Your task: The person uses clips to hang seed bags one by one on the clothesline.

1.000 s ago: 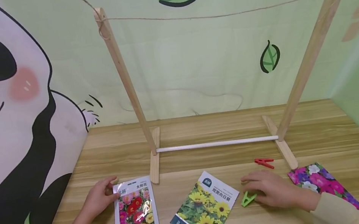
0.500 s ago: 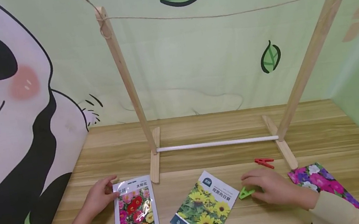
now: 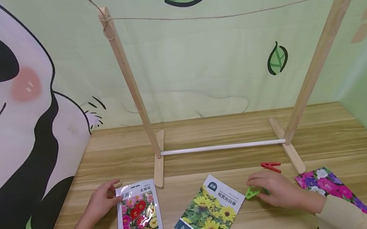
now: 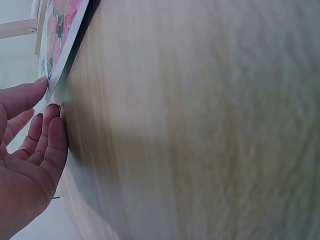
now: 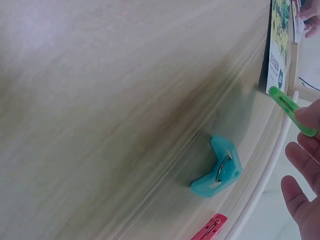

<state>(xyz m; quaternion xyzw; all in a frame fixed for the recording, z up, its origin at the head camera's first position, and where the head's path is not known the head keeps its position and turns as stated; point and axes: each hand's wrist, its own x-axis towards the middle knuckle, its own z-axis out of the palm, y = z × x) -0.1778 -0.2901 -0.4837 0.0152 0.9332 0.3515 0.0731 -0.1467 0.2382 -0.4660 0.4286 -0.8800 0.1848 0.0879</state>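
My right hand (image 3: 277, 191) pinches a green clothespin (image 3: 251, 192) between thumb and fingers. The clothespin's tip is right at the right corner of the sunflower seed packet (image 3: 211, 214), which lies slanted on the table. In the right wrist view, a teal clothespin (image 5: 220, 170) lies on the table near the hand; in the head view that hand mostly hides it. My left hand (image 3: 100, 201) rests at the left seed packet (image 3: 138, 216), which shows red and pink flowers. Its thumb touches the packet's upper left edge, and the other fingers are loosely bent beside it.
A wooden stand with two posts (image 3: 129, 83) and a white crossbar (image 3: 223, 147) rises behind the packets. Twine (image 3: 205, 18) is strung between the post tops. A red clothespin (image 3: 271, 166) and a purple-pink flower packet (image 3: 335, 191) lie at the right.
My right hand has taken hold of the green clothespin, shifting it slightly up and left to the sunflower packet's corner. The left hand has stayed in place.
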